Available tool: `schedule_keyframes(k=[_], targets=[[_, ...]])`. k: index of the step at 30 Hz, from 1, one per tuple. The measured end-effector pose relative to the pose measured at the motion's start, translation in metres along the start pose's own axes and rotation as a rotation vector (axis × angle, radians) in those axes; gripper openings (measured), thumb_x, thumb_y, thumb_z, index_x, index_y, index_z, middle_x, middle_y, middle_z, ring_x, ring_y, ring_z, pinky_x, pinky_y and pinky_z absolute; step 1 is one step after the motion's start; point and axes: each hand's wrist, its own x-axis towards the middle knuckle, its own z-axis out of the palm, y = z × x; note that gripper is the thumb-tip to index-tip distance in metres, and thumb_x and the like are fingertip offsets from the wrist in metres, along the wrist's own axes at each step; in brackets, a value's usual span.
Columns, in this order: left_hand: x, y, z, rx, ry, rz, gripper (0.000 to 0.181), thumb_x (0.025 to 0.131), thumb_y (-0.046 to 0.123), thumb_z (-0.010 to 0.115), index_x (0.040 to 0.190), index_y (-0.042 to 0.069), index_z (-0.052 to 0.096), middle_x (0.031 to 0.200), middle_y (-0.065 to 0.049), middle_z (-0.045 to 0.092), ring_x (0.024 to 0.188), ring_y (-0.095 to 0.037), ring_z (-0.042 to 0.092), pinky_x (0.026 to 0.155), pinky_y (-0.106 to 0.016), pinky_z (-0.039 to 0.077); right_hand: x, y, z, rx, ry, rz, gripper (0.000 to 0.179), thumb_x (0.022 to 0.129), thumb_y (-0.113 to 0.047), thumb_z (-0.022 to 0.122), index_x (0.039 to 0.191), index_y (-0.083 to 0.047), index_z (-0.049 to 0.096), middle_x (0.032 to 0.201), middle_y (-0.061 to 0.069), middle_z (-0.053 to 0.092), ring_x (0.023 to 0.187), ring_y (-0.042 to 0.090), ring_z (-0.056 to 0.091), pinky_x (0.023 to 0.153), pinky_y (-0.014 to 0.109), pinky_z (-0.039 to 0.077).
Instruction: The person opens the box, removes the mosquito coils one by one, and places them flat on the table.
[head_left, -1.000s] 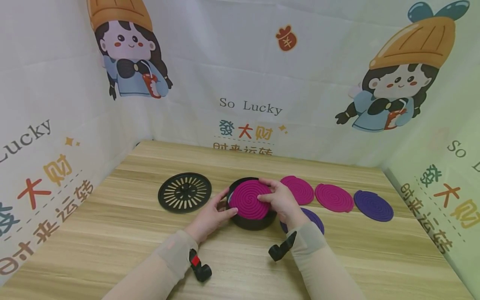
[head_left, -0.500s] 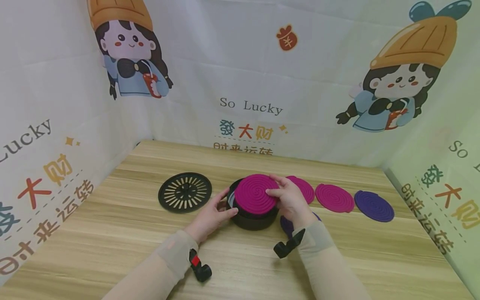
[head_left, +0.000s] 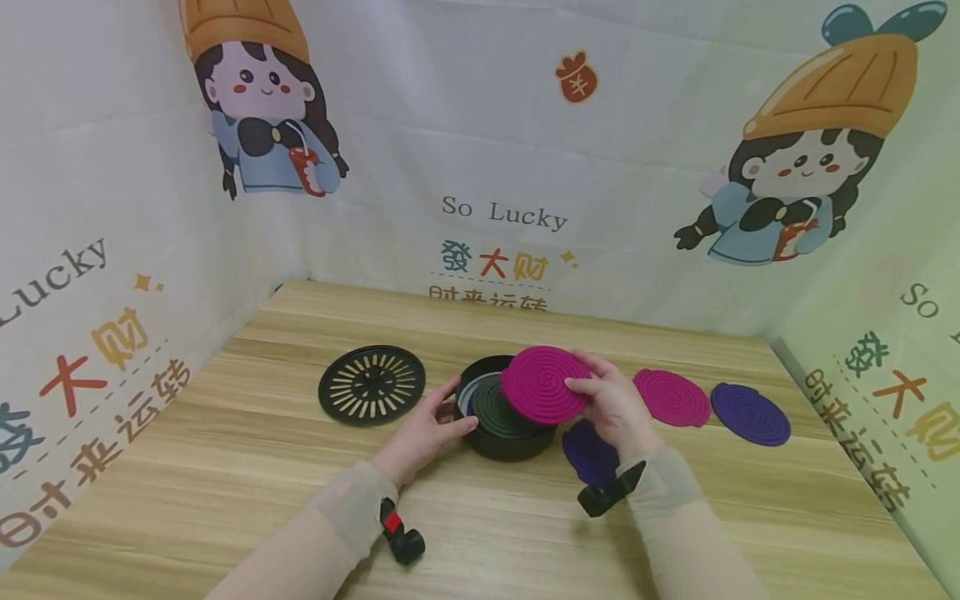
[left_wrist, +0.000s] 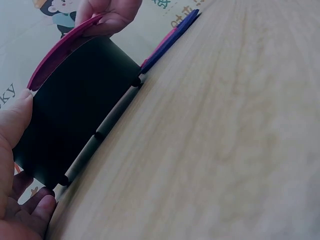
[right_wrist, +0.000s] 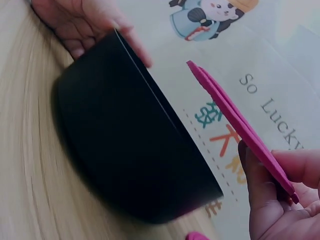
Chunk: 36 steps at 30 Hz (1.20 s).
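A pink mosquito coil [head_left: 546, 385] is pinched by its right edge between the thumb and fingers of my right hand [head_left: 617, 407]. It is raised above the right side of a round black mosquito coil box [head_left: 507, 447], overlapping its rim in the head view. Inside the open box lies a dark green coil [head_left: 497, 408], partly covered by the pink one. My left hand [head_left: 427, 431] grips the left side of the box, thumb at the rim. In the right wrist view the pink coil [right_wrist: 240, 125] is seen edge-on, apart from the box [right_wrist: 125, 135].
A black slotted lid [head_left: 371, 384] lies left of the box. To the right on the table are a pink coil [head_left: 672, 397] and a purple coil [head_left: 750, 414]. Another purple coil [head_left: 588, 454] lies close to the box, partly hidden by the right arm's wrist camera.
My right hand has lifted the pink coil off the box and carried it to the right, uncovering the green coil. It now hides another pink coil on the table. My left hand stays put.
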Motion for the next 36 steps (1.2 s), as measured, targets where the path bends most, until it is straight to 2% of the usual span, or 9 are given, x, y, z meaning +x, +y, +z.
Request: schedule_keyframes(k=[10,16,18,22,25,30,33,36], targets=[[0.0,0.0,0.0,-0.016,-0.012,0.004,0.079,0.086,0.015,0.073,0.152,0.012,0.03,0.136,-0.018,0.05,0.122,-0.028,0.051,0.09,-0.031,0.047,-0.011,-0.005,-0.032,0.012,0.032,0.028,0.066,0.092,0.012,0.047,0.152,-0.003,0.023,0.089,-0.006,0.067,0.073,0.004,0.065,0.064,0.022,0.052],[0.0,0.001,-0.001,-0.013,-0.012,-0.001,0.079,0.086,0.015,0.074,0.152,0.013,0.03,0.137,-0.018,0.049,0.123,-0.028,0.05,0.09,-0.031,0.047,-0.022,-0.007,-0.051,0.02,0.022,0.011,0.064,0.093,0.011,0.046,0.151,-0.002,0.022,0.09,-0.006,0.066,0.073,0.003,0.064,0.063,0.02,0.052],[0.0,0.001,-0.001,-0.01,-0.012,-0.004,0.079,0.086,0.015,0.074,0.152,0.014,0.03,0.137,-0.018,0.049,0.123,-0.028,0.05,0.089,-0.03,0.047,-0.025,-0.006,-0.058,0.035,0.017,0.004,0.059,0.093,0.012,0.046,0.147,-0.005,0.03,0.092,-0.005,0.067,0.075,0.004,0.065,0.064,0.021,0.052],[0.0,0.001,-0.001,-0.004,-0.012,-0.005,0.078,0.086,0.015,0.073,0.152,0.014,0.03,0.137,-0.018,0.049,0.122,-0.028,0.05,0.087,-0.029,0.047,-0.031,-0.004,-0.071,0.055,0.012,-0.006,0.046,0.093,0.012,0.047,0.13,-0.015,0.046,0.093,-0.004,0.069,0.075,0.005,0.065,0.064,0.02,0.052],[-0.001,0.001,-0.001,0.0,-0.011,-0.004,0.078,0.087,0.014,0.073,0.152,0.014,0.03,0.137,-0.018,0.049,0.122,-0.028,0.05,0.086,-0.028,0.048,-0.034,-0.002,-0.08,0.06,0.024,-0.003,0.044,0.093,0.012,0.046,0.122,-0.02,0.047,0.089,-0.004,0.067,0.071,0.005,0.063,0.061,0.019,0.05],[-0.001,0.002,-0.002,0.01,-0.015,-0.019,0.078,0.087,0.012,0.072,0.152,0.013,0.029,0.139,-0.019,0.047,0.124,-0.03,0.048,0.085,-0.028,0.047,-0.04,-0.001,-0.093,0.078,0.054,0.019,0.045,0.094,0.012,0.045,0.125,-0.021,0.045,0.087,-0.004,0.065,0.069,0.005,0.062,0.06,0.019,0.05],[-0.006,0.01,-0.001,0.015,-0.026,-0.024,0.079,0.088,0.011,0.071,0.153,0.009,0.026,0.14,-0.022,0.045,0.126,-0.033,0.046,0.085,-0.029,0.047,-0.044,0.0,-0.101,0.099,0.054,0.017,0.045,0.094,0.012,0.046,0.121,-0.023,0.051,0.088,-0.003,0.066,0.07,0.005,0.063,0.061,0.019,0.05],[-0.013,0.023,0.0,0.024,-0.038,-0.022,0.079,0.088,0.01,0.07,0.152,0.006,0.025,0.141,-0.025,0.044,0.127,-0.034,0.045,0.089,-0.031,0.047,-0.048,0.001,-0.109,0.121,0.045,0.014,0.046,0.094,0.012,0.046,0.11,-0.028,0.062,0.088,-0.003,0.065,0.07,0.006,0.063,0.061,0.018,0.05]])
